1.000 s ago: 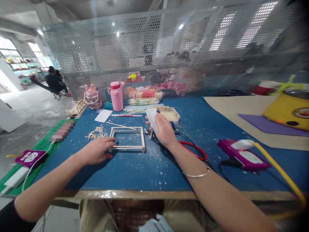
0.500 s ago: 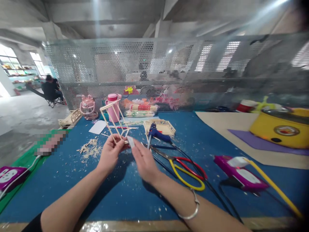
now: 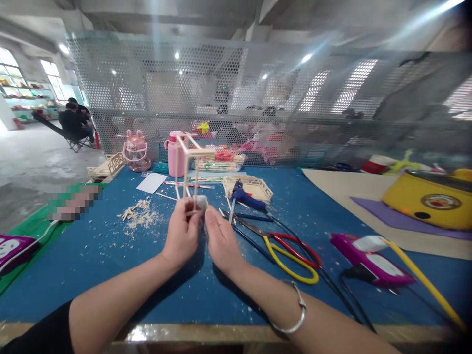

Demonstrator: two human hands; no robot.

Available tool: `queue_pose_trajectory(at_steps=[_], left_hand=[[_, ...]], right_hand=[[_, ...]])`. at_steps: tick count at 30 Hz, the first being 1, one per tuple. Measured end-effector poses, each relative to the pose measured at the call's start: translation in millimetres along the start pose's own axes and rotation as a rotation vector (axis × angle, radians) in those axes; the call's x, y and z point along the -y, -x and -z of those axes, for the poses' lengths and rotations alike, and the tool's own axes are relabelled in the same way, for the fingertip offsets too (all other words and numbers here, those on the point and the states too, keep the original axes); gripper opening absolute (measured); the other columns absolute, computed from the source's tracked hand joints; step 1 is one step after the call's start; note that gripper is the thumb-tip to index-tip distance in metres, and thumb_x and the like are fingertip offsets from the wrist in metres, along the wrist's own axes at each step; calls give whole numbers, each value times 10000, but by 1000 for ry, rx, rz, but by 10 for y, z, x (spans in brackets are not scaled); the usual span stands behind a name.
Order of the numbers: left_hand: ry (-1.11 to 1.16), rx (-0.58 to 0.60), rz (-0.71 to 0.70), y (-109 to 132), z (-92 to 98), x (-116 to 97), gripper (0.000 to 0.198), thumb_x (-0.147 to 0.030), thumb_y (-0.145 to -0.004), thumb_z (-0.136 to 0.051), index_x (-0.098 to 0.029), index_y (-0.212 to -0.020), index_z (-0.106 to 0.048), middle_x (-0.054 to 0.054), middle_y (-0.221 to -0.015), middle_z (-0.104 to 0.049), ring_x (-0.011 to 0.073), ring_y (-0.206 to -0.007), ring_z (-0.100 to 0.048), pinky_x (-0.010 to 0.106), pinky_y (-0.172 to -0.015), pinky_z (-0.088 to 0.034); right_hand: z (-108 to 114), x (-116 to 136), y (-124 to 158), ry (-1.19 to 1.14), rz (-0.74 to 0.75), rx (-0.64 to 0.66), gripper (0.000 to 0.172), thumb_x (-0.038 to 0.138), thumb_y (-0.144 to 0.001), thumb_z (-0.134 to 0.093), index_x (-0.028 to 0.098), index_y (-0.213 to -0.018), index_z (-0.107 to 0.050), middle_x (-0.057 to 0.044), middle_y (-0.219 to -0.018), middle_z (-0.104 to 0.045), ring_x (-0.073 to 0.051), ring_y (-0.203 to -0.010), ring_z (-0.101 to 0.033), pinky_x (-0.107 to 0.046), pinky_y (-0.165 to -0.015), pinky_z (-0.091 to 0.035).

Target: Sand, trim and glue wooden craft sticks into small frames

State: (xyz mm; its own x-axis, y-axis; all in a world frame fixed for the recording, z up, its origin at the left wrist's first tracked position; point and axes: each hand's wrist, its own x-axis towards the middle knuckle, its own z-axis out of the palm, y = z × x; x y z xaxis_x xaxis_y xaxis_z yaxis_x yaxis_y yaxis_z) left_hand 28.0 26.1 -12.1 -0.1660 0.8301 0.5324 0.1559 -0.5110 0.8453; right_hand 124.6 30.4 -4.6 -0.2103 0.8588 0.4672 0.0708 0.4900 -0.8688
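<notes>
Blue surface (image 3: 110, 255), L to R. Far L: purple power strip (image 3: 13, 248), cut by view edge. Rear L: stick-built piece w/ railing-like sides (image 3: 106, 168), looks assembled. Then chip pile (image 3: 138, 216), loose offcuts + dust, so cutting or trimming evid. done; white card (image 3: 151, 182) behind.

Ctr: L hand (image 3: 183, 233) pinches lower end of stick frame (image 3: 186, 172), thumb vs. fingers; frame is up off surface, long sticks approx. upright. Upper corners look joined, sides open, no infill seen. Lower end mostly hidden by fingers, so can't tell if finished. R hand (image 3: 223, 241) pinches pale piece (image 3: 202, 201) (paper or cloth? unclear) close against that end. Judgement: skeleton built, work at held end prob. not complete; amt left can't be told.

R of hands: tray-like stick piece (image 3: 266, 189), apparently built, behind glue gun (image 3: 250, 199); scissors (image 3: 268, 237) nearer, lying idle. Neither tool in use.

Labels, L to R: stick packs (image 3: 221, 162) have red/green print, illeg. Far R yellow pot (image 3: 401, 201) has round badge (image 3: 440, 202), too small to read. No brand legible.
</notes>
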Motion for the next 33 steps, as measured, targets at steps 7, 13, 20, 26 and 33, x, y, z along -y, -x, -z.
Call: queue_pose_trajectory(at_steps=[7,13,20,26,33], left_hand=[[-79,13,-24,-2,9,33,72,-175,-839,-449,-204,-905,-444,14,-813,-531,137,-739,-532,280,-703,-445],[-90,51,-35,10,-19,33,82,-153,-838,-434,-200,-905,-446,23,-832,-539,137,-754,-528,288,-723,-437],[-30,66,4,22,-33,-17,102,-156,-841,-432,-201,-930,-449,31,-858,-552,143,-780,-545,294,-748,-446],[-16,-44,31,74,-32,-28,87,-172,-830,-462,-205,-908,-444,26,-839,-546,150,-774,-541,300,-742,-444],[186,76,146,-46,-107,-44,72,-173,-802,-492,-198,-854,-449,6,-813,-547,124,-741,-544,270,-713,-451]], right_hand=[[-9,-13,-7,4,-81,-22,452,495,-882,-333,221,-1106,-614,-67,-1039,-668,-224,-970,-606,-381,-877,-475],[-6,4,7,-3,-74,-51,456,483,-887,-324,213,-1121,-607,-68,-1067,-660,-227,-1061,-567,-384,-932,-439],[-17,-21,34,-18,-56,-64,471,470,-893,-331,211,-1234,-526,-67,-1233,-577,-217,-1176,-496,-401,-1021,-362],[-26,-25,29,-17,-28,-20,485,485,-891,-324,220,-1257,-502,-61,-1254,-561,-209,-1197,-476,-387,-1010,-379],[219,-159,-277,-55,-127,-134,517,569,-854,-295,199,-1101,-559,-108,-1026,-660,-247,-919,-625,-384,-727,-527]])
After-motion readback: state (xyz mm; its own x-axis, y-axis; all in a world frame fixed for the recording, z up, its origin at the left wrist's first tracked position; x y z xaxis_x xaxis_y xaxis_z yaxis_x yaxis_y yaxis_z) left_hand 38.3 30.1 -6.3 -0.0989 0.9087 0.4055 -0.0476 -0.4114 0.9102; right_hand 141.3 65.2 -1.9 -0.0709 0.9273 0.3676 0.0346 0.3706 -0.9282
